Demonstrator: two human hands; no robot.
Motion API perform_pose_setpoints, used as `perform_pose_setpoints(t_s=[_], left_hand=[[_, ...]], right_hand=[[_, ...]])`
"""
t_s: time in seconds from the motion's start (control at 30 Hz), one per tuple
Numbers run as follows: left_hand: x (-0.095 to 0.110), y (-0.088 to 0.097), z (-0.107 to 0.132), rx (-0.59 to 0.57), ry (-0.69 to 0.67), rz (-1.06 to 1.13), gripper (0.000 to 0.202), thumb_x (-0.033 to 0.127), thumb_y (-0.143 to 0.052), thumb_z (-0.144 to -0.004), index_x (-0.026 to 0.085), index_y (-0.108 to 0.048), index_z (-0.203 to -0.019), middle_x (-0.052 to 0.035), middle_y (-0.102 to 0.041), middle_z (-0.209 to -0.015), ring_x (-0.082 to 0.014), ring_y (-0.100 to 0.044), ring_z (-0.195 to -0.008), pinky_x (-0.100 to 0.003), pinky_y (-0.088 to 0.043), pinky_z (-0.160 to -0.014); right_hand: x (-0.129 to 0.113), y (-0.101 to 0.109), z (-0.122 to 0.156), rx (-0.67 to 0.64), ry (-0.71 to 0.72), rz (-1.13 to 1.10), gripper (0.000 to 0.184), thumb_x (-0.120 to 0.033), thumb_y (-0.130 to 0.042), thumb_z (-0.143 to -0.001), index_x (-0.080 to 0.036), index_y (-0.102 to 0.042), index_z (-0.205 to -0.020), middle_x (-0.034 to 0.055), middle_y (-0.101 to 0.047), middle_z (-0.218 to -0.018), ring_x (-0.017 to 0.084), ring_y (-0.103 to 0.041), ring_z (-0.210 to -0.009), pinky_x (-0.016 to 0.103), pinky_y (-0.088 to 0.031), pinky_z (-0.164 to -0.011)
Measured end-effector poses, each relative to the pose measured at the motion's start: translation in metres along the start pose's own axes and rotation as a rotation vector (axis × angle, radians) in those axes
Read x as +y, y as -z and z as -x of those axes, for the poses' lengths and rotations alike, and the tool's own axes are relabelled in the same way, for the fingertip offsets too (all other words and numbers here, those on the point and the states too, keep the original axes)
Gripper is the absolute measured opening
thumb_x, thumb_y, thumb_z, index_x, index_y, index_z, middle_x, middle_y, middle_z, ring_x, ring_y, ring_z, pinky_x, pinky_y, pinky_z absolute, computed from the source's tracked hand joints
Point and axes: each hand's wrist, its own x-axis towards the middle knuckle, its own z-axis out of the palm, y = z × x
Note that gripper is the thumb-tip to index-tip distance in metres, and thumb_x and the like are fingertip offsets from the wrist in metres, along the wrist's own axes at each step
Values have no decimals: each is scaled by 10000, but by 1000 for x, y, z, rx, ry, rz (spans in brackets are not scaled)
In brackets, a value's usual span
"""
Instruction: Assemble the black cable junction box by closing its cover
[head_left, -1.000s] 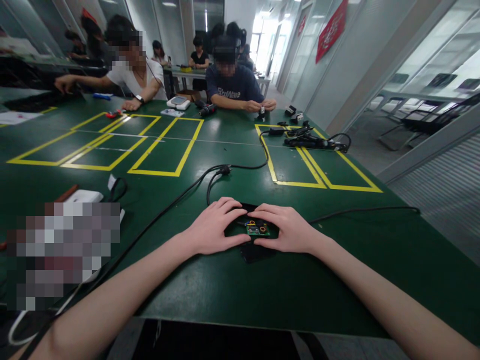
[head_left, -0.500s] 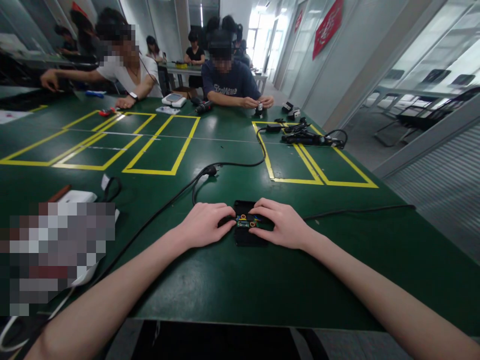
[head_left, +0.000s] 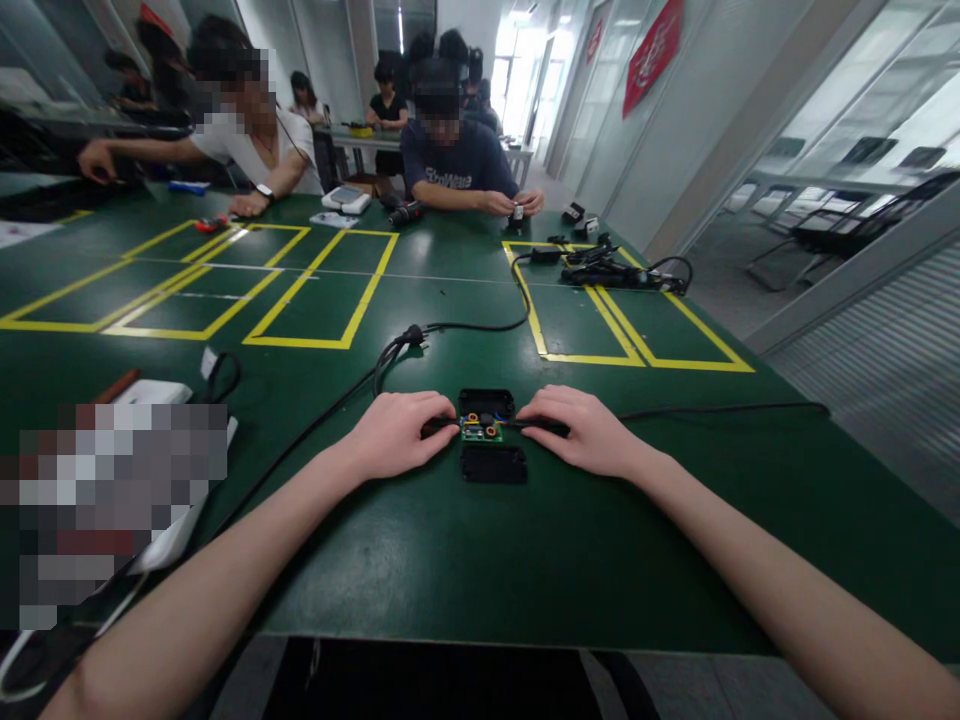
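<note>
The circuit board (head_left: 481,429) lies between left hand (head_left: 394,436) and right hand (head_left: 582,432), far shell (head_left: 486,401) behind it, near shell (head_left: 493,465) before it.

single head-worn view, facing forward and down, close over green table (head_left: 450,560)

Left hand (head_left: 394,435), right hand (head_left: 581,432) drawn apart; circuit board (head_left: 481,430) uncovered; near cover (head_left: 493,464) now clear.
</note>
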Motion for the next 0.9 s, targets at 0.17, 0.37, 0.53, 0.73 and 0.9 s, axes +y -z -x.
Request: perform_pose_setpoints(t_s=[0.17,0.37,0.53,0.73,0.9], left_hand=[[3,6,2,89,-60,55,189,322,-548,-980,190,-683,-963,-24,-732,-884,-157,-676,-738,-255,-454,-655],[12,7,5,-3,-151,142,137,262,-545,-905,192,-663,-894,11,-684,-782,-106,-570,-558,-244,-396,-574],[17,4,7,-91,-128,175,126,254,-577,-870,207,-660,-951,29,-670,-757,-113,-582,-564,-236,-401,-579],[12,2,5,-70,-47,68,149,271,-569,-912,224,-655,-1023,12,-711,-849,-145,-641,-656,-248,-411,-614],[7,0,4,-66,-26,41,117,279,-562,-937,216,-648,-985,4,-706,-863,-152,-642,-679,-258,-412,-623]], right_hand=[[-11,5,0,100,16,-97,102,-235,-569,-985,-194,-662,-995,38,-661,-826,157,-609,-680,274,-465,-616],[-18,12,2,-48,-46,-322,115,-248,-592,-942,-180,-665,-885,-9,-621,-686,96,-509,-544,223,-391,-527],[-18,13,1,-169,-86,-390,158,-280,-598,-939,-171,-682,-859,-44,-544,-590,74,-400,-473,217,-323,-481],[-15,4,0,-133,-102,-250,150,-290,-606,-941,-182,-702,-902,-24,-608,-629,94,-501,-511,226,-368,-537],[-11,-1,1,-106,-134,-148,151,-330,-629,-953,-201,-708,-959,-1,-680,-690,126,-597,-562,239,-404,-572]])
